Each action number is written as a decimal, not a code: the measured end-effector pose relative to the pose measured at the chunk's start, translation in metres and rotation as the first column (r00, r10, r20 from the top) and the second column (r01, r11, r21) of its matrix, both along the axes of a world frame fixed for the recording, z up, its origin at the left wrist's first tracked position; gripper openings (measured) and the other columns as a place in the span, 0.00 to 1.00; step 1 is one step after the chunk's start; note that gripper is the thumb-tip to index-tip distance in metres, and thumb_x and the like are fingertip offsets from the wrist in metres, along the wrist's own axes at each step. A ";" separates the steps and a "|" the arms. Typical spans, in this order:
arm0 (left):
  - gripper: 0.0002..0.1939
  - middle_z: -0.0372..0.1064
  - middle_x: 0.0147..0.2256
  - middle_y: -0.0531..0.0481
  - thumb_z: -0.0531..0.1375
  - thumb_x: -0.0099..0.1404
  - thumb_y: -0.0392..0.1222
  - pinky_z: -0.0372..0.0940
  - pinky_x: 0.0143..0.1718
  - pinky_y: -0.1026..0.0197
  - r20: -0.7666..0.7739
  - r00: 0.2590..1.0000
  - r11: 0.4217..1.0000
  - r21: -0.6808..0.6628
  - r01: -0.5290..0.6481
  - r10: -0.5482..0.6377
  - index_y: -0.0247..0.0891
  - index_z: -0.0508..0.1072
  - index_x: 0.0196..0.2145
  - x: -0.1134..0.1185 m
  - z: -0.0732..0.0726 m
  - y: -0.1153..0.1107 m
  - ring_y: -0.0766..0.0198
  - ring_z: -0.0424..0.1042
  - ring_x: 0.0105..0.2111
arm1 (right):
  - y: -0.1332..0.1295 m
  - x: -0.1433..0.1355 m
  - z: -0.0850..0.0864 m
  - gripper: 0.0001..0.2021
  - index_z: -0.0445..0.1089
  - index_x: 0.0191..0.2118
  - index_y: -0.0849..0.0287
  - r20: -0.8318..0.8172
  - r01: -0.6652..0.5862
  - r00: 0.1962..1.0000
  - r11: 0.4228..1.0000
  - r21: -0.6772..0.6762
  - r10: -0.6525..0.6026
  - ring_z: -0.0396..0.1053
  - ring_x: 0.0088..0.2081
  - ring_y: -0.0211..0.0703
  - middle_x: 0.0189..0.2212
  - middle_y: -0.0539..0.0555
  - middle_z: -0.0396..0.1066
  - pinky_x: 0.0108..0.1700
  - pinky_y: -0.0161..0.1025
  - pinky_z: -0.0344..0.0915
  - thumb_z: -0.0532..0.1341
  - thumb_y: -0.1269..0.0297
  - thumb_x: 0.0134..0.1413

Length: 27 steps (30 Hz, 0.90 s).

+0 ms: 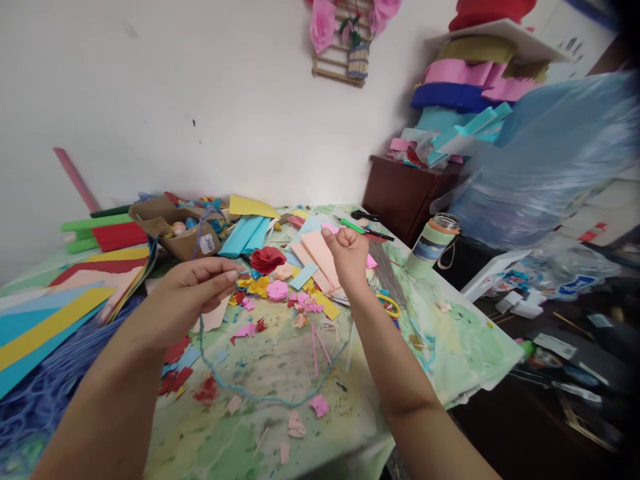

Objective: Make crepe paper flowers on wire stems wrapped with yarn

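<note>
Item: one long, thin, light-blue yarn strand, lying in a slack loop over the near part of the cloth-covered, green-and-cream counter; the white wall is serving as twelve o'clock.

Left hand: hovering at ten o'clock from the loop, thumb and fingertips pressing together, the grip apparently clamping the strand, which is hanging below it.

Right hand: hovering at one o'clock, fingers curling inward, thumb resting against them. The grip is together; from where I am standing I cannot tell whether yarn is inside.

Between the hands, at twelve: one crinkled red paper rose, with one small pink paper flower sitting just below it.

Reasons, as judged: the fine pinch is suiting so thin a material; the wide spacing is probably keeping the loop open; the flowers are presumably lying there for easy reach.

Orientation: long axis running nine to three, belly bowing toward six, left end climbing toward eleven, right end rising toward one and fading beside the right forearm.
</note>
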<state>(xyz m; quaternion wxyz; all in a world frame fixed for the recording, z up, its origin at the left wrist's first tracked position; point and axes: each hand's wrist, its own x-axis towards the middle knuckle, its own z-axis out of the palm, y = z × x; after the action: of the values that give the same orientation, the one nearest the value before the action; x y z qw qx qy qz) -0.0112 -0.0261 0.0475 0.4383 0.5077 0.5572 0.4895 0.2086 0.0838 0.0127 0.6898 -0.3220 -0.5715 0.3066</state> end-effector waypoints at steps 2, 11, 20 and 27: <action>0.19 0.53 0.17 0.59 0.69 0.46 0.51 0.41 0.17 0.70 -0.020 1.000 1.000 -0.011 0.010 -0.010 0.34 0.74 0.31 -0.002 0.000 -0.001 0.75 0.47 0.16 | -0.002 0.004 0.003 0.30 0.40 0.18 0.55 0.083 0.056 0.995 0.998 0.035 -0.059 0.38 0.21 0.31 0.16 0.43 0.38 0.24 0.35 0.39 0.62 0.48 0.51; 0.21 0.53 0.21 0.59 0.65 0.52 0.56 0.42 0.19 0.70 -0.125 0.988 0.995 -0.047 0.091 -0.096 0.37 0.69 0.33 -0.011 -0.011 0.004 0.74 0.47 0.19 | -0.015 0.007 0.008 0.28 0.43 0.19 0.55 0.266 0.093 0.949 0.956 0.277 -0.169 0.43 0.20 0.33 0.16 0.45 0.42 0.24 0.35 0.42 0.43 0.40 0.62; 0.21 0.51 0.21 0.60 0.64 0.53 0.55 0.41 0.19 0.68 -0.154 0.983 0.990 -0.114 0.085 -0.102 0.36 0.68 0.36 -0.013 -0.014 0.011 0.73 0.46 0.18 | -0.017 0.006 0.012 0.18 0.56 0.23 0.57 0.459 0.022 0.882 0.984 0.180 -0.104 0.56 0.25 0.35 0.21 0.45 0.58 0.29 0.33 0.51 0.56 0.54 0.61; 0.23 0.61 0.25 0.56 0.63 0.55 0.56 0.49 0.22 0.68 -0.257 0.965 0.993 -0.111 0.028 -0.055 0.35 0.72 0.42 -0.033 -0.015 0.015 0.71 0.54 0.22 | 0.007 0.005 -0.006 0.08 0.67 0.28 0.60 0.732 -0.065 0.677 0.997 -0.050 0.081 0.63 0.30 0.37 0.26 0.49 0.69 0.33 0.34 0.53 0.59 0.67 0.58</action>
<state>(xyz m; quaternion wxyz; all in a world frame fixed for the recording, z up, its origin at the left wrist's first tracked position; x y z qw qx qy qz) -0.0441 -0.0107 0.0320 0.3982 0.5549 0.6242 0.3793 0.2134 0.0903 0.0067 0.3877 -0.4013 -0.8090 0.1849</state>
